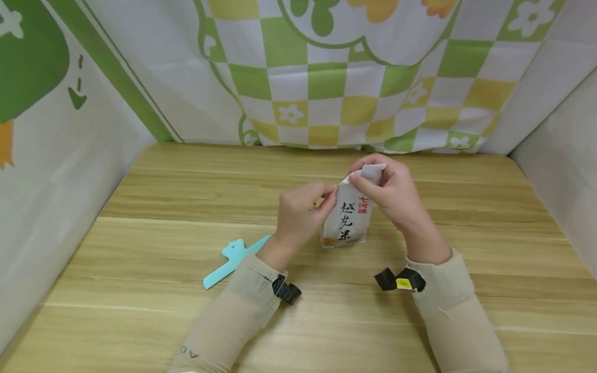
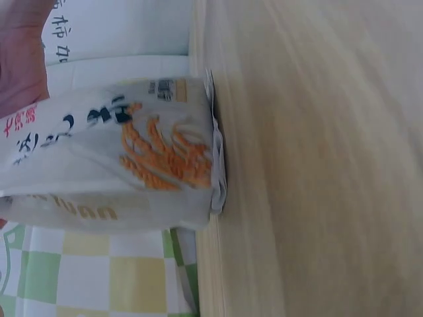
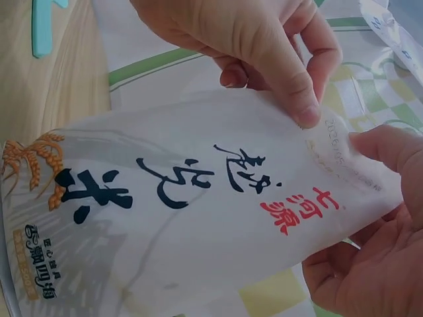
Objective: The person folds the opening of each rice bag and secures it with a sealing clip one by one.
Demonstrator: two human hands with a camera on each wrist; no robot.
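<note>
A small white bag of rice [image 1: 345, 220] with black and red lettering is upright above the table's middle, its bottom at or close to the tabletop. Orange grain ears are printed near its lower end [image 2: 165, 155]. My left hand [image 1: 303, 210] pinches the bag's upper left edge between thumb and fingers. On the other side, my right hand [image 1: 396, 191] grips the top, thumb on the printed front and fingers behind. The bag's upper part looks folded over between the hands. In the right wrist view both thumbs lie near the bag's top, by a faint printed date.
A turquoise plastic bag clip [image 1: 235, 256] lies on the wooden table [image 1: 140, 259], left of the bag and beside the left forearm. Checked green and yellow cloth [image 1: 326, 103] hangs behind the table's back edge. White walls stand at both sides.
</note>
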